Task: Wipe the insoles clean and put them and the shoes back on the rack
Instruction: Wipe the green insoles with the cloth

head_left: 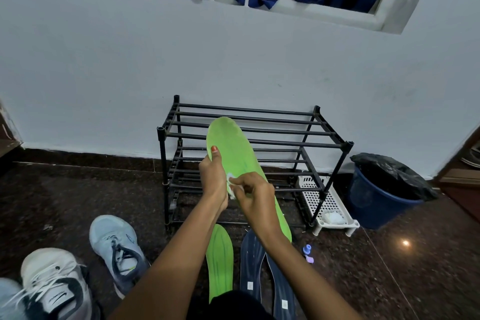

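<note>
My left hand grips a long green insole by its left edge, thumb on top, and holds it up in front of the black shoe rack. My right hand pinches a small white wipe against the middle of that insole. A second green insole lies on the floor below, beside two dark blue insoles. A light blue sneaker and a white and black sneaker sit on the floor at the left. The rack's shelves hold nothing.
A white perforated stool with a crumpled white wad lies right of the rack. A blue bin with a black liner stands further right. A small purple-capped bottle stands near the dark insoles. The floor is dark stone.
</note>
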Motion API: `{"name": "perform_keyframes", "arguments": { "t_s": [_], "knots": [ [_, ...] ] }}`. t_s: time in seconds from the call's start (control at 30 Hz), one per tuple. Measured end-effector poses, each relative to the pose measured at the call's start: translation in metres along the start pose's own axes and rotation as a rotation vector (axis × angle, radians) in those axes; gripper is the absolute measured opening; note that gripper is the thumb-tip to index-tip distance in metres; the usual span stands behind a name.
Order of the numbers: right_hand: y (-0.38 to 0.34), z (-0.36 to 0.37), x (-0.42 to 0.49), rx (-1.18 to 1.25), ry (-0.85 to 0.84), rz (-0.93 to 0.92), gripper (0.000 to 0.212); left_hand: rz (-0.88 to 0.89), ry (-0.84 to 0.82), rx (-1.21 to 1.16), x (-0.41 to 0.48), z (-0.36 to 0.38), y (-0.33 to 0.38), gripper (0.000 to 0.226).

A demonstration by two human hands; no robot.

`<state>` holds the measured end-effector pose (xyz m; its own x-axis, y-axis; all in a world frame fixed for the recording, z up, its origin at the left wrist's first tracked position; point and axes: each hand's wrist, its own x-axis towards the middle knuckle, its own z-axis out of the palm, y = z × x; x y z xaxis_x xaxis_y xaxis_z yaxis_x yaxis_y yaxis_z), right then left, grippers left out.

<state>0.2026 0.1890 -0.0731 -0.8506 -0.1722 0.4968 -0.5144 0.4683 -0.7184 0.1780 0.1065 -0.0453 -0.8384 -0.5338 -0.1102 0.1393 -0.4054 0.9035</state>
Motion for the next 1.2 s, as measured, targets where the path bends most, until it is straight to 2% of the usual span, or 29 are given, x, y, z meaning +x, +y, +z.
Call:
{"name": "perform_keyframes", "arguments": {
  "t_s": [0.13,0.23,0.37,0.5,0.63,0.8,1.0,1.13,1.2],
  "knots": [
    [0.005,-0.007,0.006,-0.113,0.030,0.029,0.009,-0.047,-0.051,-0.004,-0.001,0.001,-0.001,0.027],
    [0.013,-0.014,0.016,-0.217,0.172,0.064,0.009,-0.078,-0.095,0.024,-0.002,0.003,-0.003,0.028],
    [0.013,-0.016,0.025,-0.023,0.150,0.153,0.008,-0.093,-0.155,-0.002,-0.002,0.001,-0.001,0.030],
    [0.010,-0.016,0.029,0.143,0.200,0.207,0.009,-0.145,-0.308,-0.057,-0.005,0.001,0.001,0.035],
    [0.003,-0.015,0.034,0.173,0.139,0.190,0.025,-0.288,-0.404,-0.130,-0.010,0.001,0.004,0.057],
    [0.000,-0.007,0.029,0.015,0.017,0.020,0.023,-0.363,-0.392,-0.189,-0.004,-0.003,0.003,0.066],
    [0.000,-0.006,0.026,-0.045,0.062,0.004,0.020,-0.369,-0.379,-0.111,-0.006,-0.003,0.004,0.062],
    [-0.005,-0.009,0.038,-0.044,0.079,0.016,0.029,-0.336,-0.353,-0.063,-0.010,0.000,0.004,0.054],
    [-0.004,-0.009,0.044,-0.102,0.078,-0.027,0.024,-0.315,-0.343,-0.044,-0.011,0.001,0.004,0.051]
  ]
}}
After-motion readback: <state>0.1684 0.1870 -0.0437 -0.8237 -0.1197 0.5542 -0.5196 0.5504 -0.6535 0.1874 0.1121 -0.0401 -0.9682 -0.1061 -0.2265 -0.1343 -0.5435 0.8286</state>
